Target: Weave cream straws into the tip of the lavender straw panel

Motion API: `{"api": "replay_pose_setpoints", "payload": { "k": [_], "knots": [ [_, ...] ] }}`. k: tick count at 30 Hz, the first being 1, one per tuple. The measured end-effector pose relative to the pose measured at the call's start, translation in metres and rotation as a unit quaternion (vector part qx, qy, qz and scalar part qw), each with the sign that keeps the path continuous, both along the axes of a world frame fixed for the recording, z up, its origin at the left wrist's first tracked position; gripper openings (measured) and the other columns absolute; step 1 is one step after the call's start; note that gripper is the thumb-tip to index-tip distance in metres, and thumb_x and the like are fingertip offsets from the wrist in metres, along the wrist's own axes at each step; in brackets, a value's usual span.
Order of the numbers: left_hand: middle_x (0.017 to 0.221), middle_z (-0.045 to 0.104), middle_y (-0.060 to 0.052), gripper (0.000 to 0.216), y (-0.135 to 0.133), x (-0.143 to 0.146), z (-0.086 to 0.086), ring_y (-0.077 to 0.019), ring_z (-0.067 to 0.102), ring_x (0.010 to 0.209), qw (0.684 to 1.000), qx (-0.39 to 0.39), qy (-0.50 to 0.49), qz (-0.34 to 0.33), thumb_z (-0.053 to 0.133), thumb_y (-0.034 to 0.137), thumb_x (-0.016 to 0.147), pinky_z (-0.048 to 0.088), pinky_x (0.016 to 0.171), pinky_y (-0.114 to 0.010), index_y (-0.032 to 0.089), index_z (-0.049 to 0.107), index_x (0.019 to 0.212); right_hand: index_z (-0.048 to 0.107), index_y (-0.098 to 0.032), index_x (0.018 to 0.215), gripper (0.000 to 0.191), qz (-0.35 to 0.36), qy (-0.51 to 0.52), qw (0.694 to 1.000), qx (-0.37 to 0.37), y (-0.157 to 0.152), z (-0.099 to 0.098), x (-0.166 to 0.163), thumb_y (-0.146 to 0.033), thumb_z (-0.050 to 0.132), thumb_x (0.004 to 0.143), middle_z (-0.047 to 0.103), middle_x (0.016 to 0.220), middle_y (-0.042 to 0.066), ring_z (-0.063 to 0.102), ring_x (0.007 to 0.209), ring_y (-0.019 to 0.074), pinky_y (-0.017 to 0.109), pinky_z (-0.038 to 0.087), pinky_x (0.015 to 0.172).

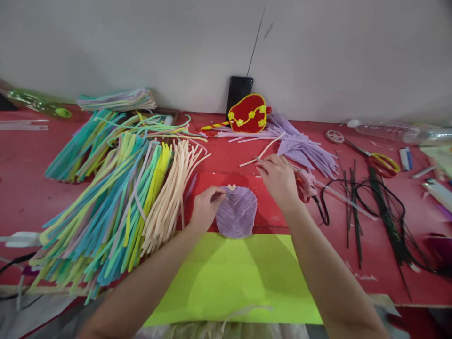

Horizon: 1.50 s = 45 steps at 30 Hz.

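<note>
A rounded purple piece [240, 221], made of pipe cleaners laid side by side in slanting rows, stands in the middle with a small cream tip [231, 187] at its top. My left hand [208, 205] is closed at its upper left edge, thumb and fingers pinched together. Farther right and higher, my right hand [278, 178] is closed, and a small greyish tip pokes out from its fingertips; what it belongs to is hidden. Just beyond those fingers lie a bent cream pipe cleaner [266, 149] and a bundle of purple pipe cleaners [314, 153].
Pastel pipe cleaners [106, 212] heap up at left. A yellow-green sheet [233, 278] lies in front. At right are a pink glue gun [307, 182] with black cord, scissors [383, 164] and dark stems [355, 216]. A phone [240, 88] leans behind a red-and-yellow fan shape [249, 115].
</note>
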<state>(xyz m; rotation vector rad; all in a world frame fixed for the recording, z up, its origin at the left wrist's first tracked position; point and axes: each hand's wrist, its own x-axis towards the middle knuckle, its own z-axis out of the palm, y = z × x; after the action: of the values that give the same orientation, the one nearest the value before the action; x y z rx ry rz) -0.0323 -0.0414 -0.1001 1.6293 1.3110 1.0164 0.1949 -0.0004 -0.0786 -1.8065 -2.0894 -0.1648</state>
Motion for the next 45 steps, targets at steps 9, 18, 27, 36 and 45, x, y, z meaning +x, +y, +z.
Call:
{"api": "replay_pose_setpoints", "payload": {
  "k": [9, 18, 27, 36, 45],
  "knots": [
    [0.076, 0.071, 0.002, 0.006, 0.002, -0.003, -0.004, -0.0152, 0.066, 0.073, 0.999, 0.009, -0.035, 0.038, 0.062, 0.017, 0.077, 0.051, 0.073, -0.029, 0.021, 0.066, 0.076, 0.063, -0.015, 0.07, 0.017, 0.109, -0.103, 0.985, -0.085, 0.059, -0.003, -0.024, -0.005, 0.053, 0.08, 0.064, 0.083, 0.011, 0.054, 0.086, 0.0219, 0.036, 0.038, 0.076],
    [0.078, 0.07, 0.001, 0.007, 0.002, -0.001, -0.009, -0.0148, 0.066, 0.076, 0.997, -0.011, -0.055, 0.055, 0.063, 0.015, 0.076, 0.051, 0.075, -0.029, 0.021, 0.065, 0.079, 0.055, -0.018, 0.107, 0.019, 0.105, 0.014, 0.993, -0.047, 0.055, 0.016, -0.06, -0.02, 0.042, 0.093, 0.069, 0.096, 0.006, 0.062, 0.078, 0.0178, 0.028, 0.041, 0.065],
    [0.085, 0.069, -0.003, 0.009, 0.003, -0.001, -0.009, -0.015, 0.067, 0.084, 0.99, -0.003, -0.122, 0.071, 0.056, 0.021, 0.082, 0.051, 0.082, -0.032, 0.019, 0.057, 0.091, 0.059, -0.024, 0.099, 0.023, 0.148, 0.139, 0.975, 0.087, -0.001, 0.032, -0.066, -0.016, 0.039, 0.093, 0.065, 0.102, 0.006, 0.061, 0.092, 0.0183, 0.034, 0.047, 0.081],
    [0.095, 0.068, -0.001, 0.015, -0.001, -0.002, -0.002, -0.0154, 0.064, 0.092, 0.993, 0.086, -0.065, 0.042, 0.063, 0.018, 0.078, 0.048, 0.089, -0.033, 0.022, 0.061, 0.092, 0.062, -0.024, 0.098, 0.024, 0.126, 0.225, 0.959, 0.122, -0.046, 0.0, -0.05, -0.013, 0.043, 0.089, 0.064, 0.097, 0.007, 0.062, 0.095, 0.0186, 0.04, 0.05, 0.09],
    [0.077, 0.065, -0.001, 0.011, -0.001, -0.003, 0.001, -0.015, 0.061, 0.075, 0.993, 0.057, -0.107, 0.004, 0.062, 0.031, 0.08, 0.049, 0.073, -0.028, 0.021, 0.063, 0.077, 0.063, -0.024, 0.105, 0.021, 0.106, 0.247, 0.961, 0.069, -0.053, -0.009, -0.043, -0.025, 0.056, 0.086, 0.059, 0.096, 0.007, 0.06, 0.093, 0.0202, 0.04, 0.052, 0.086]
  ]
}}
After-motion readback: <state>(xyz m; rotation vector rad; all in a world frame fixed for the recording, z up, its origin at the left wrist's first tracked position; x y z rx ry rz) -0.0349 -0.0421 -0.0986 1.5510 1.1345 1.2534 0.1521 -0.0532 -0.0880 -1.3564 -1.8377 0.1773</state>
